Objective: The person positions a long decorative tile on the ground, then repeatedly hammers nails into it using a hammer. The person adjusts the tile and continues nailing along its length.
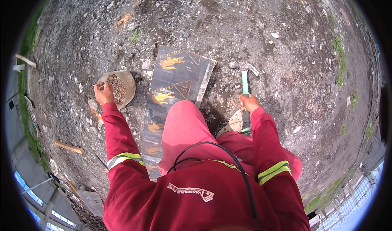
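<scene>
My left hand (105,94) is closed at the left side of a pale plastic tub (130,84), its fingertips curled together by the rim. Whether those fingers pinch a nail or the rim is too small to tell. Many nails (117,88) fill the tub. My right hand (250,103) is wrapped round the handle of a claw hammer (245,78), which has a metal head and a green and black grip. The hammer's head points away from me, close above the ground. Between my hands lies a dark film-faced plywood panel (179,78) with gold printed marks.
My bent leg (185,129) covers part of the panel; a light shoe (231,124) rests beside the hammer handle. Gravel ground (281,67) surrounds everything. A short wood strip (69,146) lies at the left. A black cable (241,165) loops across my front.
</scene>
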The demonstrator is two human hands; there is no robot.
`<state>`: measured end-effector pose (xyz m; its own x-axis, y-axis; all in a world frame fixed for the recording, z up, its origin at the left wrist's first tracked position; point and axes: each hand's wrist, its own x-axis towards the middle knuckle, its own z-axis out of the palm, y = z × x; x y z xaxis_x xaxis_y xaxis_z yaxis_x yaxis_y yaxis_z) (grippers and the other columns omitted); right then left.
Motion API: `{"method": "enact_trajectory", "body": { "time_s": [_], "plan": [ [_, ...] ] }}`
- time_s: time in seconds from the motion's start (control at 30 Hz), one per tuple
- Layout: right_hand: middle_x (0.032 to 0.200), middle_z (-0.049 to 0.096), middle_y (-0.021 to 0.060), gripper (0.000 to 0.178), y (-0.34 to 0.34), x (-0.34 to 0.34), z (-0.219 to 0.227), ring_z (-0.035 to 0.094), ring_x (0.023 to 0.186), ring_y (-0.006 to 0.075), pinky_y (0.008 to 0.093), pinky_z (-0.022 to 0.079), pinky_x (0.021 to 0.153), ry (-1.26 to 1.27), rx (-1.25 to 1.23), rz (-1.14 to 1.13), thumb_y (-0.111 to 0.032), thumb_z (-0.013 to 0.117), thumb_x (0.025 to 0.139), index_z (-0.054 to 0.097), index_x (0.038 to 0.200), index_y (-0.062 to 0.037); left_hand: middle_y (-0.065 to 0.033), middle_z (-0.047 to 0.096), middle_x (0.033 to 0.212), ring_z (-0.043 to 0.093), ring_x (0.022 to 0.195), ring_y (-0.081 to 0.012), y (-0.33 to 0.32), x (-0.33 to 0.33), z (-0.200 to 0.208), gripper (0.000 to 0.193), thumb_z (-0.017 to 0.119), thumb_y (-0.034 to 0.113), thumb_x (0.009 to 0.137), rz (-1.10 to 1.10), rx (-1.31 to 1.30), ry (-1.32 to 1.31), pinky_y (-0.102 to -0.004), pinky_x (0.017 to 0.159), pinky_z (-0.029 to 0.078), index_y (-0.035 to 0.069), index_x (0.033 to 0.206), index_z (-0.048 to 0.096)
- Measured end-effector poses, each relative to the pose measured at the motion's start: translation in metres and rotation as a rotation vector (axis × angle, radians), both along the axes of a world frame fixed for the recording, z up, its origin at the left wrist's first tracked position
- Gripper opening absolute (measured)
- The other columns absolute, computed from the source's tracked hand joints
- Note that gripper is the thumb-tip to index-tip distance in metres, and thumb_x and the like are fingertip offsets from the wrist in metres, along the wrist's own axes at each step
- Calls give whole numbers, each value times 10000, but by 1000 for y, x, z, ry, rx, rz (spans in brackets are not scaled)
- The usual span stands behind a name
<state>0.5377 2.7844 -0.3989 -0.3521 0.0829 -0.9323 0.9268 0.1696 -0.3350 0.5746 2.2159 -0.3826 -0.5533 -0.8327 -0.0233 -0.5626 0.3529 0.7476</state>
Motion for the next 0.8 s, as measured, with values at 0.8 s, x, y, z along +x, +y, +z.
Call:
{"method": "enact_trajectory", "body": {
  "time_s": [0.8],
  "plan": [
    [572, 554, 53, 188, -50, 32, 82, 576, 513, 134, 346, 440, 484, 708, 79, 206, -190, 650, 824, 529, 854, -49, -134, 678, 901, 663, 819, -252, 318, -95, -87, 198, 682, 214, 806, -782, 291, -49, -320, 738, 504, 56, 924, 697]
  ]
}}
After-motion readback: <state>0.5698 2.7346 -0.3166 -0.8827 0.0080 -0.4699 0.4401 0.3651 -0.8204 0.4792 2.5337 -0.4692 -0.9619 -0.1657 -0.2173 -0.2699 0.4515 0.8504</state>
